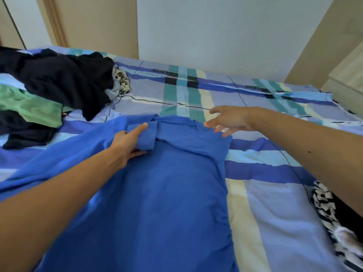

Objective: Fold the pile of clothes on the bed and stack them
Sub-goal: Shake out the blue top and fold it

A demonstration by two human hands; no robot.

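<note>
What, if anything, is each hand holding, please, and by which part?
The left hand grips the blue shirt by a folded flap beside its collar. The right hand is open at the shirt's far corner and holds nothing.

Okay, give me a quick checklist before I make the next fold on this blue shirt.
1. Left hand grips blue shirt at the collar: ok.
2. Right hand holds the other shoulder: not ok, open, holding nothing.
3. Shirt lying smooth: not ok, creased along its right edge.
4. Unfolded pile apart from the shirt: cannot tell, they lie close.
5. Black-and-white garment apart from the shirt: ok.
</note>
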